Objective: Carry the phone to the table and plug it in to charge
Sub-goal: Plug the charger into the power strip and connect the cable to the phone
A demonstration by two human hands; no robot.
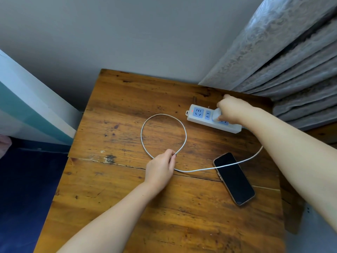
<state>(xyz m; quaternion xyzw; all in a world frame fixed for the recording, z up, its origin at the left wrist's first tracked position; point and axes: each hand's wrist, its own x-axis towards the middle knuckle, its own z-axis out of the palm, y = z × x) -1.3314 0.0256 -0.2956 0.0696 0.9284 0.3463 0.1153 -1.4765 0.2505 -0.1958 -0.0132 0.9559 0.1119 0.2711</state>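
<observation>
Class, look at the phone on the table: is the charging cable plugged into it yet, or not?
Not plugged in. The phone lies flat, screen dark; the white cable merely crosses over it, and the left hand pinches the cable near its free end.

Charger plug (217, 114) mostly hidden under right hand (232, 110); prongs not visible, can't tell if seated in power strip (209, 118). Strip's socket at 3 o'clock end partly covered by the same hand. Cable (164, 115) end hidden inside left hand (160, 168) fingers, connector type unreadable. Cable stretch toward 3 o'clock disappears behind right forearm. Phone (234, 178) screen dark, nothing readable; port end too small to judge. Both forearms cut off by frame bottom and right edge. Table (127, 198) near edge cut off at 6 o'clock. Curtain (291, 61) cut off at 1 o'clock.
</observation>
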